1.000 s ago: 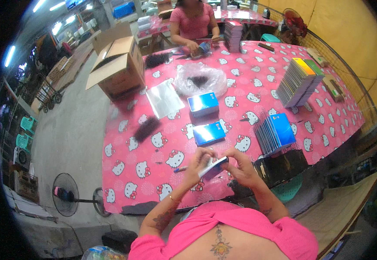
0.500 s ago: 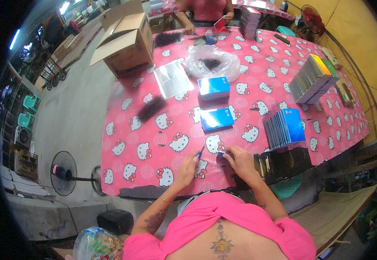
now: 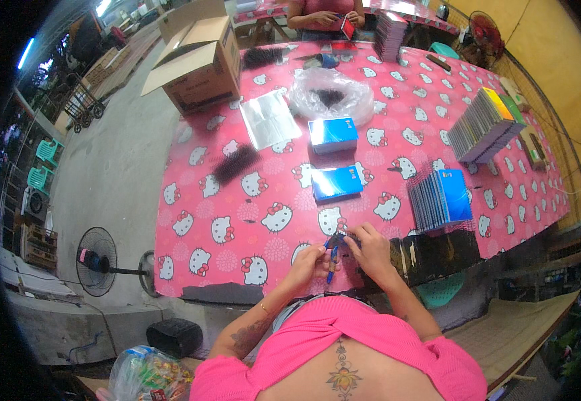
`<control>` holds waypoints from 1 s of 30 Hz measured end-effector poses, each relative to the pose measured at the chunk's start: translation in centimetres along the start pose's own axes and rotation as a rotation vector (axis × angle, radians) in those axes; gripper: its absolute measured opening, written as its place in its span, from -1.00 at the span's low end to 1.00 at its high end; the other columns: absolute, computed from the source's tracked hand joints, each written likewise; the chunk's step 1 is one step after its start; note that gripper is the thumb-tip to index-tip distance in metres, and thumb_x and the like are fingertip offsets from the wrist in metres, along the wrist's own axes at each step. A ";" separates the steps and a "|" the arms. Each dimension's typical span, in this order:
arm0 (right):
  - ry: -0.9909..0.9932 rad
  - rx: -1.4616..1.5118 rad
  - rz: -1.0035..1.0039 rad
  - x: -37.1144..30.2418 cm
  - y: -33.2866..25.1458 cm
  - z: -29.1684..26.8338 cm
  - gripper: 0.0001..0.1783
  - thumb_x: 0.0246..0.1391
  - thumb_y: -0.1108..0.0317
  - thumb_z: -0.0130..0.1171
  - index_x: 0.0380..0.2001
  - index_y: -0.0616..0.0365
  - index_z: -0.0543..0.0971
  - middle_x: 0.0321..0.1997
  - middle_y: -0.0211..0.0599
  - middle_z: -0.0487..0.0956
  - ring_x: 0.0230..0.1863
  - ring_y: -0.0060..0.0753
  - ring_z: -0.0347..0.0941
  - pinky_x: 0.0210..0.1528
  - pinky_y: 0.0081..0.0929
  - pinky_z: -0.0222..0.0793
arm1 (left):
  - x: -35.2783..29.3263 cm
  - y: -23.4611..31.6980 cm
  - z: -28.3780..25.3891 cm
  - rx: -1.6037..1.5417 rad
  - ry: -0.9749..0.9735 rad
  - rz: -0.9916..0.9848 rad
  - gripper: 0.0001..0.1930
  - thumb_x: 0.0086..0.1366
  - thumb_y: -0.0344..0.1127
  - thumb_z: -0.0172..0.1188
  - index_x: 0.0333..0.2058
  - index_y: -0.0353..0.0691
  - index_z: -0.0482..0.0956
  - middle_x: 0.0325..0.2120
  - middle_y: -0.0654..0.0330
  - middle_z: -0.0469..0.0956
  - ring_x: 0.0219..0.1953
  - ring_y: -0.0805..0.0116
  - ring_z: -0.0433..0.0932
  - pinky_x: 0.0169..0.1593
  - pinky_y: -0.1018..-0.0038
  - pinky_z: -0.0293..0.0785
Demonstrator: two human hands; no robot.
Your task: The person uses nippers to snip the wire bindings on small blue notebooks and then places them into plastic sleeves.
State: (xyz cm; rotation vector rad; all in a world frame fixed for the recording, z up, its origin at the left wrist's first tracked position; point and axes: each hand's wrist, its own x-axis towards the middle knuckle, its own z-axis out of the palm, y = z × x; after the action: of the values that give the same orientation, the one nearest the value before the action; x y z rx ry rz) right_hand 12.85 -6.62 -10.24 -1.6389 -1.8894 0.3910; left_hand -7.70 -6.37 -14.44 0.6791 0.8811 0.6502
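Note:
Both my hands meet near the table's front edge. My left hand (image 3: 310, 264) is closed around a slim blue pen-like tool (image 3: 332, 267), whose blue end hangs down toward me. Its thumb and finger also touch a small dark piece (image 3: 335, 240). My right hand (image 3: 369, 251) pinches the same piece from the other side; its exact kind is too small to make out. Just beyond my hands lies a short stack of blue-covered booklets (image 3: 336, 184), with a taller blue stack (image 3: 332, 136) behind it. Right of them stands a leaning row of blue booklets (image 3: 441, 200).
A pink cat-patterned cloth (image 3: 277, 250) covers the table. On it are black bristly bunches (image 3: 236, 164), clear plastic sleeves (image 3: 270, 120), a plastic bag (image 3: 361, 100), an open cardboard box (image 3: 203, 87) and yellow-topped booklets (image 3: 483, 125). Across the table, a person holds a red booklet (image 3: 348, 28).
My left hand has moved right to meet my right hand, and the blue tool has swung from pointing away to hanging down. The person opposite has lifted the red booklet.

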 end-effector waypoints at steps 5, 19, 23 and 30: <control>0.065 -0.014 0.012 0.0 0.0 0.4 -0.79 0.11 0.25 0.31 -0.21 0.07 0.65 -0.28 -0.23 0.58 -0.27 -0.05 0.59 -0.26 -0.18 0.49 | -0.3 0.3 0.5 -0.089 -0.054 -0.045 -0.69 0.53 -0.14 -0.10 -0.05 -0.26 0.45 -0.25 0.14 0.58 -0.22 0.20 0.69 -0.18 0.30 0.66; 0.023 -0.018 -0.012 -0.1 -0.2 0.6 -0.79 0.10 0.23 0.31 -0.22 0.05 0.64 -0.28 -0.25 0.59 -0.28 -0.06 0.59 -0.26 -0.17 0.48 | -1.2 1.3 -1.4 1.142 0.201 0.778 -0.63 0.28 -0.26 0.25 0.07 -0.09 0.61 -0.21 -0.04 0.52 -0.21 0.06 0.53 -0.21 0.24 0.46; 0.034 -0.014 0.005 0.0 -0.2 0.7 -0.79 0.11 0.26 0.30 -0.19 0.03 0.63 -0.23 -0.27 0.58 -0.23 -0.09 0.59 -0.25 -0.18 0.50 | -1.3 1.7 -4.0 1.622 0.422 0.740 -0.59 0.21 -0.26 0.29 0.06 -0.09 0.59 -0.09 0.01 0.49 -0.01 -0.01 0.45 0.03 0.09 0.35; -0.022 -0.056 0.044 -0.1 -0.2 -1.9 -0.66 0.04 0.26 0.34 -0.09 0.05 0.60 -0.22 -0.19 0.59 -0.20 -0.02 0.58 -0.18 -0.15 0.50 | 3.0 3.3 2.8 1.522 0.175 1.076 -0.50 0.17 -0.33 0.27 0.11 -0.20 0.47 0.02 -0.05 0.49 0.02 -0.03 0.48 0.10 0.15 0.39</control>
State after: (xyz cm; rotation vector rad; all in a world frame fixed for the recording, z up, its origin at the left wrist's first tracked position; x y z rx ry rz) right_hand 13.88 -7.08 -8.63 -1.7218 -1.8993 0.3785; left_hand -4.59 -2.79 -12.04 2.6027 1.0537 0.9030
